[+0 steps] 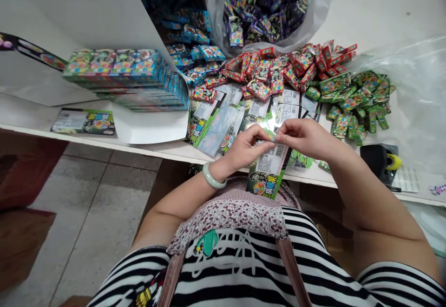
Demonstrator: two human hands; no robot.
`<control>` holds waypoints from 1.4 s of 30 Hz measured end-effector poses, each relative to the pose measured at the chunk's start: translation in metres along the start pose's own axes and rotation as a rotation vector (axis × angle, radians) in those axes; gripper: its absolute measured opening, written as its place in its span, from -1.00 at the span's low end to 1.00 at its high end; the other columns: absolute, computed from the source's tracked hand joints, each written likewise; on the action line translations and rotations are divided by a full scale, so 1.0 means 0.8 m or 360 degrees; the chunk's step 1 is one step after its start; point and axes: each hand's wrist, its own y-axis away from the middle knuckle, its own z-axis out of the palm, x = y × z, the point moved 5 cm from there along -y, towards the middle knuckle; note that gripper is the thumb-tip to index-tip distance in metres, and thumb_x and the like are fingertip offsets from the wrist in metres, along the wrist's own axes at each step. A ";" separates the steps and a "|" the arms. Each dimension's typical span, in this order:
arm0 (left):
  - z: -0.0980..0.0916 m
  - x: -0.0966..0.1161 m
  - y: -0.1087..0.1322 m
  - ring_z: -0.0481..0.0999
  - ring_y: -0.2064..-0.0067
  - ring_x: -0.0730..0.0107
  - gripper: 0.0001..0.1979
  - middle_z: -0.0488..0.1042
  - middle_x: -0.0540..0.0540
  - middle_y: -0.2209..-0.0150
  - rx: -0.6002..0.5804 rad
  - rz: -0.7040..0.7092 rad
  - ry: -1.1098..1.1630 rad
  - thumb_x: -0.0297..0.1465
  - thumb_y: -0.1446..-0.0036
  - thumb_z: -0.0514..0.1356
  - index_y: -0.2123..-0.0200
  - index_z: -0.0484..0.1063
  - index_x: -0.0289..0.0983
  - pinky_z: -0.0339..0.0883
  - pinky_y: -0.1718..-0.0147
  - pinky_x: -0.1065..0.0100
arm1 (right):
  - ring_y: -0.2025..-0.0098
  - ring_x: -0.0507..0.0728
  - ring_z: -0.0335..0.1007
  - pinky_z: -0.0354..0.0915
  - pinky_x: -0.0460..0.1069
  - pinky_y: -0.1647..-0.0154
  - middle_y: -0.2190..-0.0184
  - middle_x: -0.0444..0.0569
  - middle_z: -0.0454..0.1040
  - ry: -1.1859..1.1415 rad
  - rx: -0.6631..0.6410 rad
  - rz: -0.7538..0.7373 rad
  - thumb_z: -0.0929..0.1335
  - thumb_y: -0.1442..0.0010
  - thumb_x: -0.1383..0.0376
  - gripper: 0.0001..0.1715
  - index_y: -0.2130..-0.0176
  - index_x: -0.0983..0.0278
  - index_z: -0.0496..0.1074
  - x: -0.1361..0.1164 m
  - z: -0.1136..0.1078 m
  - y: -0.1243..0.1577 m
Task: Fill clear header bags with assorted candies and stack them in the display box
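Just over the table's front edge, my left hand [248, 148] and my right hand [302, 135] meet at the top edge of a flat printed packet [270, 167]. The packet is black, green and yellow with a white barcode panel, and it hangs down toward my apron. Both hands are closed, thumb against fingers, pinching that edge from either side. Beneath and behind my hands lie several more flat packets [212, 128], overlapping one another. Small red boxes [263, 77] are heaped right behind them, and green boxes [362, 95] form a pile beyond my right hand.
To the left, an open white carton [153, 128] holds stacked, colourful small boxes [118, 72]. Blue boxes [205, 54] lie behind it. At the back stands a clear bag [320, 7] of purple boxes [265, 7]. A black tape dispenser [376, 158] sits at the right front edge.
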 end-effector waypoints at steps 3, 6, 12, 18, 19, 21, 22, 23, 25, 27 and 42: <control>-0.003 0.006 0.001 0.44 0.30 0.47 -0.86 0.42 0.02 0.37 -0.0016 0.0129 -0.0088 -0.36 -0.18 0.29 0.32 0.36 -0.24 0.37 0.27 0.38 | 0.48 -0.02 0.16 0.08 -0.05 0.45 0.55 -0.17 0.35 -0.0058 -0.0044 0.0047 0.45 -0.06 0.07 -0.69 0.45 0.26 0.42 0.010 0.000 -0.011; -0.007 0.011 0.004 0.48 0.27 0.46 -0.86 0.44 0.00 0.33 -0.0039 0.0199 -0.0195 -0.34 -0.19 0.28 0.26 0.37 -0.23 0.41 0.25 0.39 | 0.47 -0.02 0.18 0.12 -0.07 0.43 0.54 -0.20 0.34 -0.0369 -0.0206 0.0170 0.48 -0.01 0.19 -0.76 0.43 0.24 0.40 0.024 0.014 -0.021; -0.007 0.007 -0.003 0.57 0.21 0.37 -0.77 0.57 -0.08 0.21 -0.0187 -0.0020 -0.0364 -0.26 -0.16 0.28 0.16 0.46 -0.25 0.48 0.18 0.35 | 0.49 0.00 0.26 0.28 -0.08 0.43 0.56 -0.24 0.34 -0.0912 -0.0482 0.0435 0.39 -0.08 0.28 -0.86 0.40 0.23 0.33 0.045 0.050 -0.031; -0.062 -0.007 -0.015 0.53 0.30 0.47 -0.83 0.61 -0.04 0.27 0.0426 -0.0400 -0.0165 -0.37 -0.03 0.32 0.26 0.59 -0.24 0.41 0.30 0.45 | 0.04 0.14 0.44 0.32 0.04 -0.10 0.10 -0.04 0.55 0.0018 0.0769 0.0466 0.39 -0.16 0.29 -0.82 0.18 0.25 0.45 0.123 -0.098 0.026; -0.077 -0.010 -0.017 0.52 0.31 0.51 -0.81 0.60 -0.01 0.29 0.0670 -0.0400 -0.0043 -0.40 0.03 0.32 0.27 0.59 -0.24 0.39 0.31 0.49 | -0.08 0.21 0.38 0.25 0.14 -0.21 -0.03 0.07 0.50 0.0112 0.0954 0.0526 0.34 -0.22 0.28 -0.74 0.08 0.28 0.42 0.146 -0.131 0.043; -0.097 -0.019 -0.019 0.52 0.29 0.53 -0.73 0.58 0.02 0.29 0.1033 -0.0381 0.0201 -0.45 0.17 0.32 0.29 0.57 -0.25 0.40 0.30 0.51 | -0.23 0.36 0.24 0.11 0.30 -0.28 -0.18 0.27 0.38 0.0306 0.1299 0.0695 0.31 -0.22 0.31 -0.59 -0.07 0.36 0.35 0.194 -0.192 0.076; -0.101 -0.025 -0.021 0.53 0.27 0.51 -0.69 0.57 0.02 0.27 0.1122 -0.0399 0.0296 -0.46 0.23 0.31 0.29 0.55 -0.25 0.41 0.29 0.50 | -0.24 0.40 0.23 0.14 0.30 -0.27 -0.18 0.32 0.37 0.0567 0.1465 0.0824 0.34 -0.18 0.32 -0.51 -0.10 0.39 0.34 0.215 -0.218 0.091; -0.102 -0.033 -0.023 0.54 0.26 0.48 -0.64 0.56 0.02 0.26 0.1154 -0.0448 0.0363 -0.46 0.29 0.31 0.28 0.53 -0.25 0.43 0.30 0.47 | -0.24 0.44 0.22 0.15 0.31 -0.25 -0.19 0.37 0.36 0.0749 0.1502 0.0926 0.38 -0.12 0.33 -0.40 -0.15 0.42 0.31 0.234 -0.235 0.099; -0.098 -0.050 -0.022 0.54 0.27 0.44 -0.57 0.55 0.02 0.27 0.1140 -0.0609 0.0429 -0.45 0.35 0.32 0.26 0.48 -0.25 0.45 0.33 0.44 | -0.18 0.44 0.29 0.24 0.28 -0.17 -0.15 0.36 0.42 0.0969 0.1461 0.1015 0.42 -0.05 0.32 -0.28 -0.19 0.42 0.30 0.264 -0.253 0.103; -0.094 -0.065 -0.016 0.52 0.30 0.45 -0.50 0.53 0.03 0.31 0.1083 -0.0741 0.0440 -0.43 0.38 0.36 0.23 0.43 -0.25 0.43 0.38 0.47 | -0.11 0.41 0.36 0.29 0.25 -0.10 -0.09 0.33 0.48 0.1034 0.1416 0.1024 0.39 -0.06 0.32 -0.35 -0.16 0.38 0.35 0.278 -0.255 0.101; -0.112 -0.100 0.027 0.47 0.45 0.39 -0.12 0.46 0.05 0.42 0.0368 -0.0970 -0.0170 -0.15 0.24 0.45 -0.15 0.20 -0.24 0.37 0.53 0.43 | 0.11 0.22 0.54 0.39 0.13 -0.01 0.14 0.06 0.63 0.0490 0.1558 0.0354 0.27 -0.21 0.27 -0.66 0.09 0.28 0.53 0.263 -0.204 0.076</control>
